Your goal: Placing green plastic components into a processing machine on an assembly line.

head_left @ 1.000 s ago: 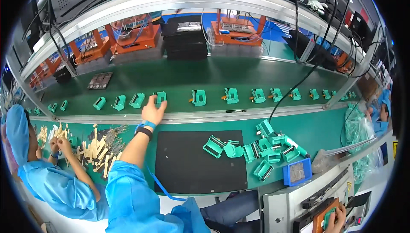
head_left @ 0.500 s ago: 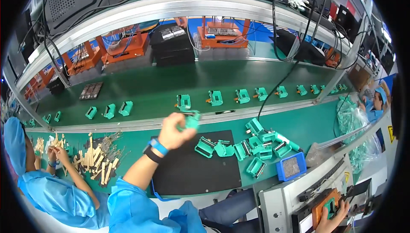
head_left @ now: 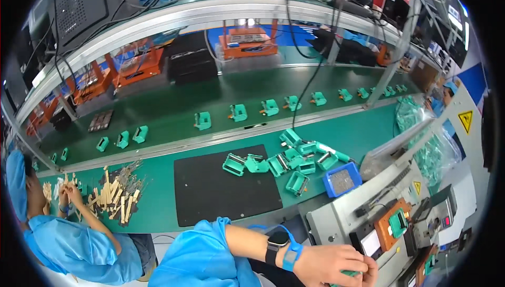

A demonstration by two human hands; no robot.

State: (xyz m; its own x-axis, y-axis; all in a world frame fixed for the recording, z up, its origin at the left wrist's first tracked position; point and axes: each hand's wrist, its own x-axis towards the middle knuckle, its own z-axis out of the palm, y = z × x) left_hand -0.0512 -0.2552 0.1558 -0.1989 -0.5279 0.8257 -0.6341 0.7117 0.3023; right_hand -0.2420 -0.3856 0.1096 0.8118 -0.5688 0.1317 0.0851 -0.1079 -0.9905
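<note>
My left hand (head_left: 326, 267), with a black watch and a blue wrist strap, reaches across to the lower right. Its fingers close over a green plastic housing (head_left: 350, 273), of which only slivers show. Fingers of my right hand (head_left: 371, 272) meet it there, bent against the same housing; the rest of that hand is hidden or out of view. Just beyond the hands, another green housing (head_left: 398, 223) sits in an orange-brown fixture (head_left: 386, 234) on the grey machine.
Several green housings lie heaped beside a black mat (head_left: 226, 192). A blue tray (head_left: 359, 174) of small metal pieces stands by the grey machine (head_left: 331, 224). More housings line the green belt (head_left: 173, 108). A co-worker (head_left: 79, 239) handles pieces at left, near wooden sticks (head_left: 108, 195).
My left hand has swung from the belt's edge down to the lower right, where it meets my right hand. My right hand has left the fixture. The view has shifted right.
</note>
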